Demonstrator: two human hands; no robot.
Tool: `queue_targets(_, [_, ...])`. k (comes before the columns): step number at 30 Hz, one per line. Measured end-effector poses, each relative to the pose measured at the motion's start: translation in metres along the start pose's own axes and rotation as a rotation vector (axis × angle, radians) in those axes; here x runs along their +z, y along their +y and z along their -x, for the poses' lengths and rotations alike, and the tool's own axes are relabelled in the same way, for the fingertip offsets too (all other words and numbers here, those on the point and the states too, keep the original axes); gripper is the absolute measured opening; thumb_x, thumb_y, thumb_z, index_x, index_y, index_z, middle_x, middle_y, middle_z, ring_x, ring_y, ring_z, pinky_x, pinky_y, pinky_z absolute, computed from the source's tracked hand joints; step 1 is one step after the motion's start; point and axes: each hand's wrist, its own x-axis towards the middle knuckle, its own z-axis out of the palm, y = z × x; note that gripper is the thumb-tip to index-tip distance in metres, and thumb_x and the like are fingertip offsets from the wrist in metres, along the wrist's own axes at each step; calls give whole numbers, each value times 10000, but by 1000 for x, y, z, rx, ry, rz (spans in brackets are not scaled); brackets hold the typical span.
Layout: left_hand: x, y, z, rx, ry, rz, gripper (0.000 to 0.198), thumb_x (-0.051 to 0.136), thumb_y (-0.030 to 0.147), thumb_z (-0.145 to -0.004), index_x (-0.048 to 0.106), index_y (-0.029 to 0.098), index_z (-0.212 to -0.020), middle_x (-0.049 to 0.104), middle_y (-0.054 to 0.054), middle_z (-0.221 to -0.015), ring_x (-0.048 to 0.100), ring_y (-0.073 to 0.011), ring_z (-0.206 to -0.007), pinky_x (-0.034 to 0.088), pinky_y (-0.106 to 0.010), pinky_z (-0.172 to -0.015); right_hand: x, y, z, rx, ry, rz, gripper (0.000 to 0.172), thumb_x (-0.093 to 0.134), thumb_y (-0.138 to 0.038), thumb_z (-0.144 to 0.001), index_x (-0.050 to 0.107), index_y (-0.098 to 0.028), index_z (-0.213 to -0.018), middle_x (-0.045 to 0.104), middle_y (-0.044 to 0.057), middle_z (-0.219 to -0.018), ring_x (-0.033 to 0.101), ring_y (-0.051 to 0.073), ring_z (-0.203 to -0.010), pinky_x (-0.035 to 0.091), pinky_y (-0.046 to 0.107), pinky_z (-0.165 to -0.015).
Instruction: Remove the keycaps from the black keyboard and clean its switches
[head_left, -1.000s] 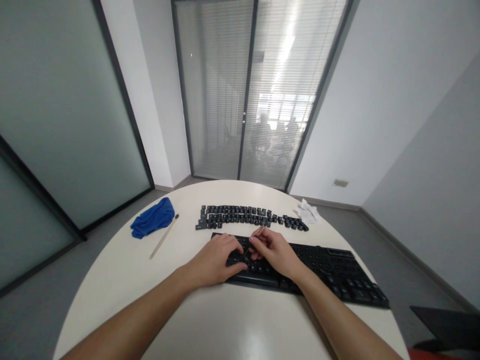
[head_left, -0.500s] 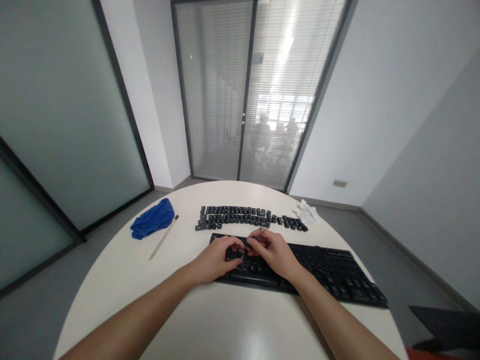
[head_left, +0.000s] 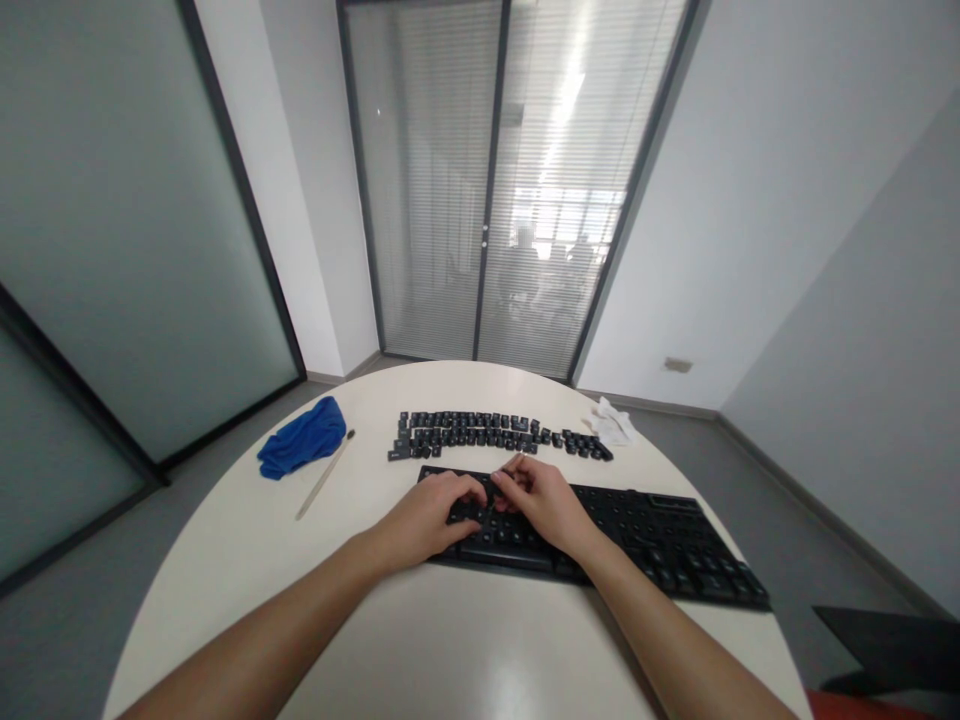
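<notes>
A black keyboard [head_left: 630, 545] lies slantwise across the table, with many of its keys off. My left hand [head_left: 431, 520] rests over its left part, thumb and curled fingers apart around a patch of keys, with nothing visible between them. Close beside it, my right hand [head_left: 544, 505] is closed in a pinch above the same patch; whatever is between its fingertips is too small and hidden to make out. Behind the keyboard, loose black keycaps [head_left: 469, 436] are laid out in rows.
A blue cloth [head_left: 304, 438] lies crumpled at the table's left, beside a thin brush [head_left: 324, 478] with a dark tip. White crumpled tissue [head_left: 613, 424] sits at the back right. The round white table [head_left: 420, 650] ends near a dark chair-like object [head_left: 892, 650] at the right.
My left thumb and fingers have parted slightly from my right fingertips. Both hands stay over the same part of the keyboard. The view has shifted a little.
</notes>
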Motion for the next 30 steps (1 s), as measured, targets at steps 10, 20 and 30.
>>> queue_targets(10, [-7, 7, 0, 178, -37, -219, 160, 571, 216, -941, 665, 242, -1069, 636, -29, -1163, 567, -208, -1070, 468, -351, -918, 1, 1, 0, 20, 12, -10, 392, 584, -575, -875, 578, -183, -870, 711, 35, -694, 722, 203, -659, 563, 288, -612])
queue_targets(20, [-10, 7, 1, 202, -32, -131, 183, 535, 263, -964, 677, 255, -1080, 631, -37, -1102, 576, -200, -1036, 460, -338, -916, 0, -2, 1, 42, 11, -44, 391, 593, -578, -864, 557, -190, -840, 689, 21, -665, 717, 200, -645, 579, 298, -609])
queue_targets(30, [-8, 4, 0, 196, -16, -48, 169, 551, 270, -957, 686, 254, -1057, 647, -21, -1078, 606, -176, -1018, 465, -294, -912, -2, -1, 2, 52, 18, -61, 368, 604, -552, -867, 557, -188, -839, 677, 16, -659, 725, 207, -649, 579, 292, -595])
